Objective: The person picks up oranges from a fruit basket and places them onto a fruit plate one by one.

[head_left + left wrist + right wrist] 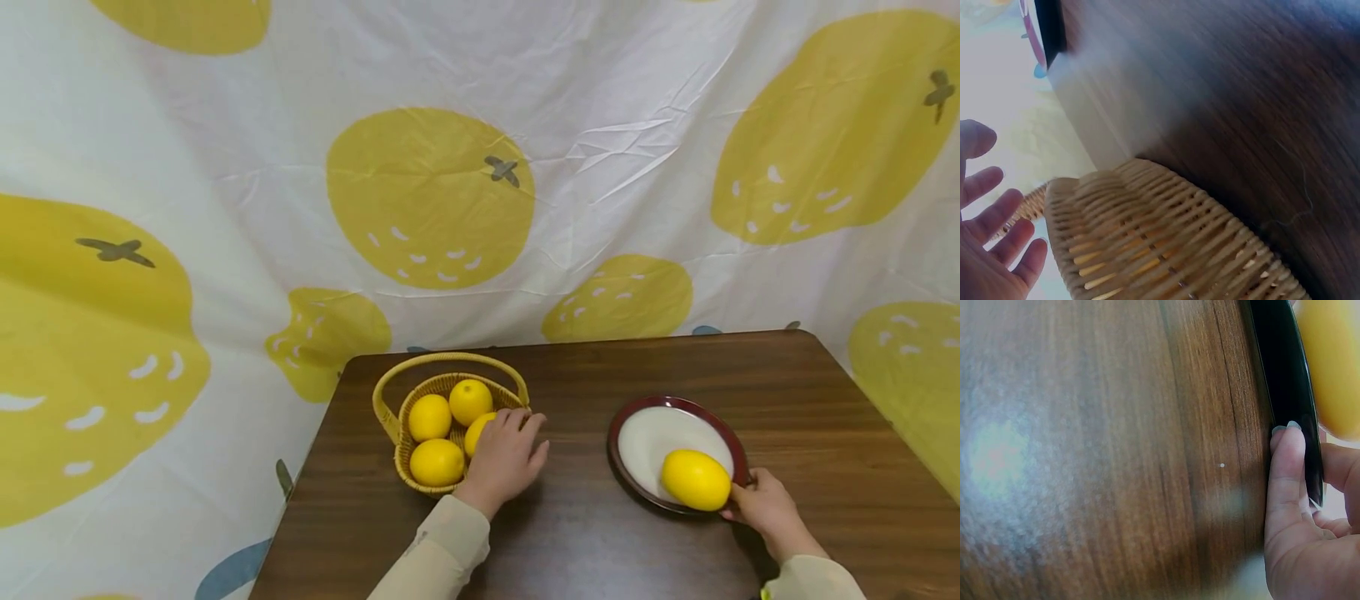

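A wicker basket (406,477) with an arched handle (450,357) stands at the left and holds several yellow lemons (437,462). Over its right rim hovers my left hand (506,458), partly covering one lemon (477,431). In the left wrist view the fingers (1000,215) are spread and relaxed beside the woven wall, with nothing between them. My right hand (772,512) pinches the edge of a white plate (641,442) with a dark red rim, thumb above and fingers beneath. On that plate, near the gripped edge, lies a large lemon (696,480).
Basket and plate share a dark wood-grain table (577,533), with a stretch of tabletop between them. Behind it hangs a white cloth (600,192) printed with big lemons, reaching down to the table's back edge.
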`<move>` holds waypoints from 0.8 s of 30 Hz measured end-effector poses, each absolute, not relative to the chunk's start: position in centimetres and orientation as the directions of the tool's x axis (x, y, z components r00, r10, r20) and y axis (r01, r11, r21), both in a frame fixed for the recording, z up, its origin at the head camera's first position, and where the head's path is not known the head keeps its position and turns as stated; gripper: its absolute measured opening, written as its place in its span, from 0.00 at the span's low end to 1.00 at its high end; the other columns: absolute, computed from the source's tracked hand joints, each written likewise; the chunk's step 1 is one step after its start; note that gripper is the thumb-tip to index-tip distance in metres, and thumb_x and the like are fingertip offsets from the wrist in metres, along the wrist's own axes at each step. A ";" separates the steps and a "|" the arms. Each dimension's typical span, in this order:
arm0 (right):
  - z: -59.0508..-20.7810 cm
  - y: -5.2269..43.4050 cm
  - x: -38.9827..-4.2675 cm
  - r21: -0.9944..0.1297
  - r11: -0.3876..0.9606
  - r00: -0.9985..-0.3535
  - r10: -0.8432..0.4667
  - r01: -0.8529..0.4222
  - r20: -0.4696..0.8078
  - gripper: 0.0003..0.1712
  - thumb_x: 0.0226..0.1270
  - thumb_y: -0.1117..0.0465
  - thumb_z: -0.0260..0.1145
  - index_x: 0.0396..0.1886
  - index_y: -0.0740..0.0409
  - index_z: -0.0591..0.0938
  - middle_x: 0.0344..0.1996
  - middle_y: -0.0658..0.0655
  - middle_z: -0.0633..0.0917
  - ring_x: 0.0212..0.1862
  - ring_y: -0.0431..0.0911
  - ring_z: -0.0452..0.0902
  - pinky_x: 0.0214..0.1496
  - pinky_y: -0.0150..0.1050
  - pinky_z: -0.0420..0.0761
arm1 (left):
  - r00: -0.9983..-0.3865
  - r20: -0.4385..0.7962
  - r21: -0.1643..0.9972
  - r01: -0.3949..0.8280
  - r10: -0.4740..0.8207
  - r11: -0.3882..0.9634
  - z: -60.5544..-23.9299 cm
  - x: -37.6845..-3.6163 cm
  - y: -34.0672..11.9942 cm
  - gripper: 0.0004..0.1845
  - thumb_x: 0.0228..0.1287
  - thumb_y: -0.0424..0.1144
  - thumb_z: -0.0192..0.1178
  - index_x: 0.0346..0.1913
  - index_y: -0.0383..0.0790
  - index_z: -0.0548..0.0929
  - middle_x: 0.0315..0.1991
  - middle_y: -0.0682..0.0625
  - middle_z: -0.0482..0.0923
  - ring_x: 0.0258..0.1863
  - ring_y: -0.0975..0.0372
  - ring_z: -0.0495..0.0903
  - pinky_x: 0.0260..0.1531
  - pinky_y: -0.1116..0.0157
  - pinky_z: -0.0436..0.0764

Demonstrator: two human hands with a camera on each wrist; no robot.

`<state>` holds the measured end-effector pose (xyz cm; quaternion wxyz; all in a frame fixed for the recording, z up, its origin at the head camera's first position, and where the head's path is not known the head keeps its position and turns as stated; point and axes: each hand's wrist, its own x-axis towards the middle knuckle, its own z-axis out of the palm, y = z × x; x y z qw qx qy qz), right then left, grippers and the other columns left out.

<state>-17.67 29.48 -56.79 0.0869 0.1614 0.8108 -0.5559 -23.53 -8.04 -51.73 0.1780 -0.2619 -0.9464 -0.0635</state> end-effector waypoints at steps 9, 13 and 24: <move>-56.8 29.4 -17.7 -0.879 0.313 -0.931 0.171 0.360 -0.321 0.22 0.74 0.68 0.54 0.56 0.82 0.60 0.31 0.60 0.74 0.26 0.39 0.80 0.33 0.31 0.85 | -0.801 0.398 -0.009 0.484 0.447 0.875 -51.8 -24.1 -9.1 0.16 0.71 0.45 0.60 0.59 0.50 0.82 0.50 0.50 0.83 0.51 0.54 0.79 0.47 0.56 0.81; -56.8 29.4 -17.7 -0.878 0.312 -0.930 0.178 0.364 -0.322 0.22 0.74 0.67 0.54 0.56 0.81 0.60 0.31 0.60 0.74 0.26 0.39 0.80 0.33 0.31 0.85 | -0.805 0.393 -0.006 0.482 0.445 0.876 -51.6 -24.0 -9.5 0.16 0.70 0.43 0.62 0.58 0.51 0.83 0.51 0.50 0.82 0.51 0.54 0.79 0.46 0.57 0.81; -56.9 29.5 -17.7 -0.876 0.317 -0.930 0.174 0.365 -0.325 0.23 0.74 0.67 0.54 0.56 0.82 0.60 0.30 0.60 0.76 0.25 0.39 0.80 0.32 0.32 0.84 | -0.892 0.302 0.044 0.364 0.335 0.930 -51.2 -24.2 -10.3 0.16 0.68 0.49 0.62 0.56 0.51 0.83 0.54 0.48 0.81 0.56 0.50 0.77 0.55 0.50 0.76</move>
